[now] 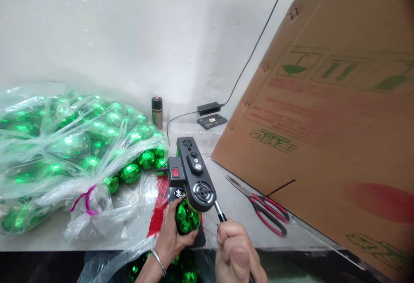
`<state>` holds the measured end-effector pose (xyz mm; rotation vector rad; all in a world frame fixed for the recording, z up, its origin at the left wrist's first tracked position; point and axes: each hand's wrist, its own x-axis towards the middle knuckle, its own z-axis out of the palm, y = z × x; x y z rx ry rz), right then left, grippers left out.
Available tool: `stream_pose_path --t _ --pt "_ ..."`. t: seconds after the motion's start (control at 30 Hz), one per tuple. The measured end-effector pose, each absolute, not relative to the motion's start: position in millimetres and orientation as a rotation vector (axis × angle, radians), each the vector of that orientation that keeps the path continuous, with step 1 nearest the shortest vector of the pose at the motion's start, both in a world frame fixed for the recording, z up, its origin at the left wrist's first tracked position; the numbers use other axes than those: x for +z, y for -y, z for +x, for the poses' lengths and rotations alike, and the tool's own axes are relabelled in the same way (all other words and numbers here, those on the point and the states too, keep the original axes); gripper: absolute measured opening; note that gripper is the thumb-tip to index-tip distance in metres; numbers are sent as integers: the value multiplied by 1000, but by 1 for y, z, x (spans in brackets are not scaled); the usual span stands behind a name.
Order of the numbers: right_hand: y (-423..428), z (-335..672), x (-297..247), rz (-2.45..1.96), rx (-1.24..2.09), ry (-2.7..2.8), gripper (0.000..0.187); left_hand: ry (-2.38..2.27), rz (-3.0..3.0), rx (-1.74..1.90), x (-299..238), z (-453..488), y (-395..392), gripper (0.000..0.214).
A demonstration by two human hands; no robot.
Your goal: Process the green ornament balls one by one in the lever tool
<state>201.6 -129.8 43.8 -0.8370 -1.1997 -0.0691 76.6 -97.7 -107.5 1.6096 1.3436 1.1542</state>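
Observation:
My left hand (173, 233), with a metal bangle at the wrist, is wrapped round a shiny green mirror-faceted ball (188, 220). The ball sits under the front end of a black tabletop machine (196, 175) with round vents and a red rocker switch (175, 172). My right hand (237, 248) is closed in a fist round the black grip of a metal lever (220, 212) that runs up to the machine's right side. Under the machine lies a red patch (159, 207). What touches the ball's top is hidden by the machine's head.
Left, a clear plastic bag (87, 175) of green balls is tied with a magenta tie (87, 200). Behind stand a small bottle (157, 113), a power adapter (208, 108) and a dark phone-like slab (211, 121). Scissors (268, 209) lie beside a large cardboard box (323, 123) at right.

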Motion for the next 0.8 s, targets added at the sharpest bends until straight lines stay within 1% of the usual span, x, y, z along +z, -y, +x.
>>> stream_pose_path --t 0.33,0.5,0.8 --pt "131 203 39 -830 -27 1174 54 -1336 1623 1170 -112 79 97 84" --pt "129 209 16 -812 -12 1160 50 -1338 1625 1154 -121 82 95 86" --pt "122 224 -11 -827 29 1091 58 -1312 1601 1133 -125 87 92 91"
